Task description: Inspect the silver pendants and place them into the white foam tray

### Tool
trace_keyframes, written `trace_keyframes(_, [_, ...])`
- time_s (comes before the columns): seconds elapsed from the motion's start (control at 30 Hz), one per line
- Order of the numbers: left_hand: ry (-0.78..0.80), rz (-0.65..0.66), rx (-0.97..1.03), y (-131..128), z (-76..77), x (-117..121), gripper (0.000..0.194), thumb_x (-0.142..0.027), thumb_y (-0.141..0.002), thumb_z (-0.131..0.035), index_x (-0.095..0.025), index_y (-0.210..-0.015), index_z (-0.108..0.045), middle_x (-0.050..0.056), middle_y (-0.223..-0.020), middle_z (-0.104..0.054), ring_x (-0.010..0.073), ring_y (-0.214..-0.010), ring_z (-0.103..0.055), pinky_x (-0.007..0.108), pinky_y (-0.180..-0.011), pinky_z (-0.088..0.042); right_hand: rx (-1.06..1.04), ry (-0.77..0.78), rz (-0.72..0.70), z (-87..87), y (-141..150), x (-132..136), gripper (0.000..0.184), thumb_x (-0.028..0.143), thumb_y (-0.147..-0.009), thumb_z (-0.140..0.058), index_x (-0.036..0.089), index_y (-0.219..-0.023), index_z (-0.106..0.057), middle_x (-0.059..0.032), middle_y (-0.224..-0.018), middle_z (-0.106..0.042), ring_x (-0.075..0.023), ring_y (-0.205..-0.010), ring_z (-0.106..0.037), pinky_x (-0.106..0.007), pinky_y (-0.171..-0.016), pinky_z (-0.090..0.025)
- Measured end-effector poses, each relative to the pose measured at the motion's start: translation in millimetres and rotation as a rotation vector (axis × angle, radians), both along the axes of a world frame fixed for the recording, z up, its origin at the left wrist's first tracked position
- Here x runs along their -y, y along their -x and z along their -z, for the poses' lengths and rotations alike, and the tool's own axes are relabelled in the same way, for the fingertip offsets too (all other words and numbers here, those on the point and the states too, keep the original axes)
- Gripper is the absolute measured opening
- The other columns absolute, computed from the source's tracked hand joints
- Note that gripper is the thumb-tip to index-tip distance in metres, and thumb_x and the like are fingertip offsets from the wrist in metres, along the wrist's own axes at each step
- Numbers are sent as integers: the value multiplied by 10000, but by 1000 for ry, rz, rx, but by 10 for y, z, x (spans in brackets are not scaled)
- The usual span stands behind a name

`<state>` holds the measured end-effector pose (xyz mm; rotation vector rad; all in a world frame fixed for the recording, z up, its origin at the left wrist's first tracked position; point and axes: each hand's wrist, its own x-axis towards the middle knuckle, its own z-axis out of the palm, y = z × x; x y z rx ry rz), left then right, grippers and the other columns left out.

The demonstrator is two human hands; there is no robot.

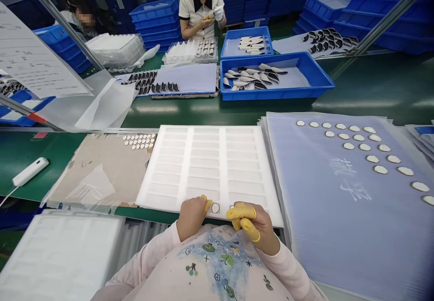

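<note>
A white foam tray [206, 165] with rows of shallow slots lies in front of me. At its near edge sits a small round white piece with a dark rim [215, 208], between my two hands. My left hand [192, 217] is closed just left of that piece, a yellow finger cot on one fingertip; what its curled fingers hold, if anything, is hidden. My right hand [257, 225], with yellow cots on several fingers, is closed in a pinch to the right. By its fingertips a bit of another small piece shows, mostly covered, and I cannot tell whether it is held.
Right, a stack of bluish sheets [315, 210] carries several round white pieces [380, 169]. Left, a cardboard sheet [98, 170] holds more. Behind are blue bins [281, 95] with curved black-and-white parts and a co-worker [200, 11]. A white corded device [30, 172] lies far left.
</note>
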<state>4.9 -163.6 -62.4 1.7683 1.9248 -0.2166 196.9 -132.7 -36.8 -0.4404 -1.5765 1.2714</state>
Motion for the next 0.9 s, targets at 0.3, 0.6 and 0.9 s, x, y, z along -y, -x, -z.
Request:
trace_keyframes(0.3, [-106,125,136,221,-127,86,291,-210,-1017,-386,-219,-1044,-675,59,-1041,-695,206,-992,-639,301,-874,-480,7,10,41,13,-63,17,209,313,-997,-549,252,-1022,-748,16,-575,-579,-125,-506,-500,-256,-493,-419])
trace_keyframes(0.6, [-363,215,365,364,103,188,438,-22,-908,-378,-212,-1177,-667,101,-1083,-671,231,-1013,-624,399,-922,-534,67,51,54,49,-95,78,215,302,-1005,-524,253,-1020,-733,11,-620,-624,-124,-532,-546,-262,-543,-457])
trace_keyframes(0.9, [-666,-531,151,1840,376,-13,531,-336,-944,-421,-52,-1393,-447,253,-1415,-479,375,-1400,-376,580,-1172,-305,730,604,-288,98,-241,276,344,446,-919,-545,198,-690,-608,-16,-700,-644,-146,-618,-544,-273,-617,-456])
